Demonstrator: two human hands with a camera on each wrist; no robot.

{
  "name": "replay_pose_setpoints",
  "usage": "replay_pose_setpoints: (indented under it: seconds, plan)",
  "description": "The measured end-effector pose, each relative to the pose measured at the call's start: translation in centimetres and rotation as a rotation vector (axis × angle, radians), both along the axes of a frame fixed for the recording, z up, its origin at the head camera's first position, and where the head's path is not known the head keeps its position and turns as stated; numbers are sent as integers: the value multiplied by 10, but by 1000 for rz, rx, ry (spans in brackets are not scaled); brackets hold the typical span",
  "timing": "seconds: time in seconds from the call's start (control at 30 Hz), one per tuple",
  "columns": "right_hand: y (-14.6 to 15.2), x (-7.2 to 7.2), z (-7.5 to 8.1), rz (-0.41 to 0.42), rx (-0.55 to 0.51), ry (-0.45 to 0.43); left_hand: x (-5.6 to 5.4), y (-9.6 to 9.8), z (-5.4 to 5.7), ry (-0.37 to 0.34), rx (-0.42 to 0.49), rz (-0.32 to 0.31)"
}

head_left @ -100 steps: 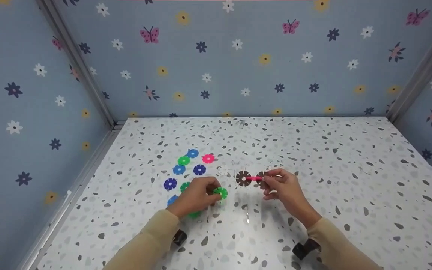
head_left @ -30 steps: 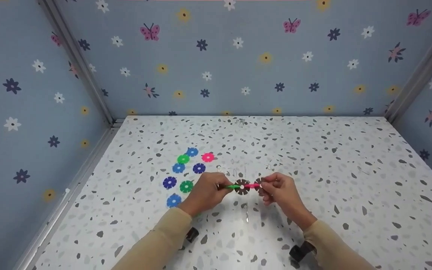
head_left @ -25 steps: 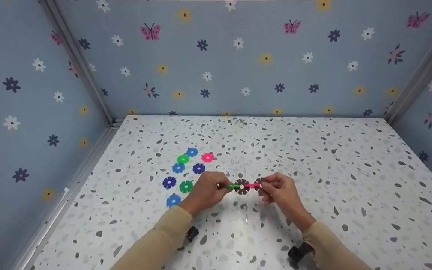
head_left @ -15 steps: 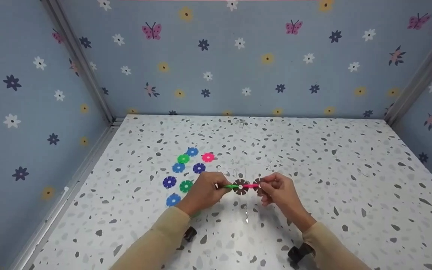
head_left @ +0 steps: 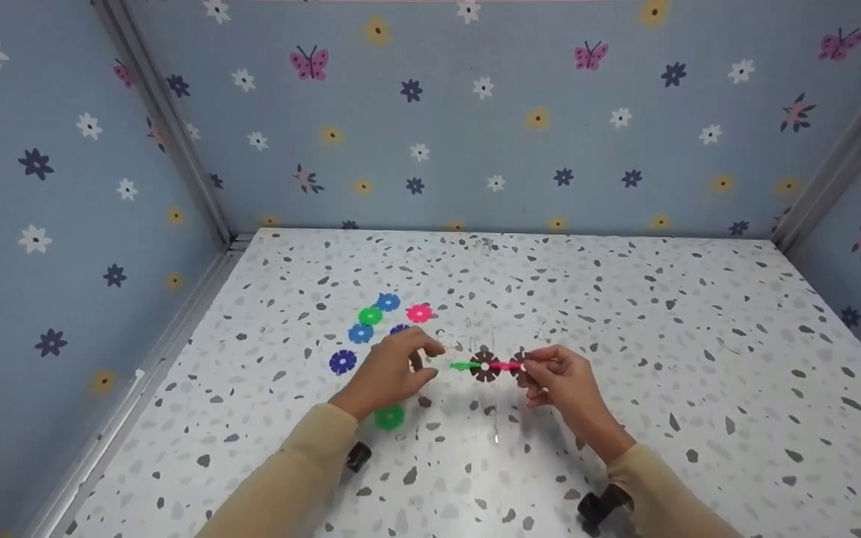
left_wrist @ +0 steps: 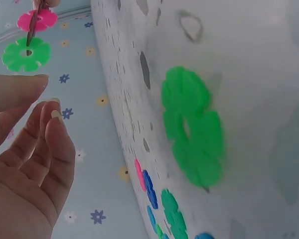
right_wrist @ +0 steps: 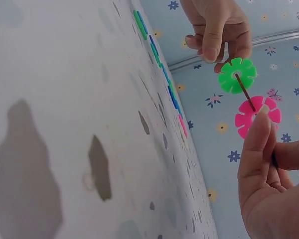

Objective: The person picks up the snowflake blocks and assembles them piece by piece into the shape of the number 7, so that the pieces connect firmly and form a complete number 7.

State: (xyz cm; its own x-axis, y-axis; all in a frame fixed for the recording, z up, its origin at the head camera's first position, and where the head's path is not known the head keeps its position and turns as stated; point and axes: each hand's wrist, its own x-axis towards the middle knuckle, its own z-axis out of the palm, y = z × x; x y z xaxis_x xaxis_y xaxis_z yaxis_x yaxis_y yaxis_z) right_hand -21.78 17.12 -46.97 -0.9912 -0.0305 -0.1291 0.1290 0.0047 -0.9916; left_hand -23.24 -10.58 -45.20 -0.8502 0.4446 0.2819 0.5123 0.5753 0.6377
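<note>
My right hand (head_left: pixel 566 385) pinches the right end of a chain of notched plastic snowflake discs, held above the table. From right to left the chain runs as a brown disc (head_left: pixel 522 368) partly behind my fingers, a pink disc (head_left: pixel 504 366) seen edge-on, a second brown disc (head_left: pixel 485 367) and a green disc (head_left: pixel 460 366) edge-on. In the right wrist view the green disc (right_wrist: pixel 237 75) and pink disc (right_wrist: pixel 244 119) show face-on, joined by the edge-on brown one. Just left of the green end, my left hand (head_left: pixel 393 370) holds nothing, its thumb and fingers spread apart.
Loose discs lie on the speckled table (head_left: pixel 662 314) at the left: pink (head_left: pixel 419 313), green (head_left: pixel 370 316), dark blue (head_left: pixel 342 362) and several others. Another green disc (head_left: pixel 390 417) lies below my left wrist. Flower-patterned walls (head_left: pixel 520 149) enclose the back and sides.
My left hand brought a green disc to the brown disc's left edge, where it now stays attached. That hand has let go and drawn back leftward; my right hand keeps its pinch.
</note>
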Motion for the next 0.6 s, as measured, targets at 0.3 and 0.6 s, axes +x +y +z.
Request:
replay_pose_setpoints:
  seconds: [0.3, 0.6]
  plan:
    - [2, 1, 0, 6, -23, -1, -8, -28, -3, -117, -62, 137]
    - [2, 2, 3, 1, -17, -11, -14, -49, -10, -226, -224, 265]
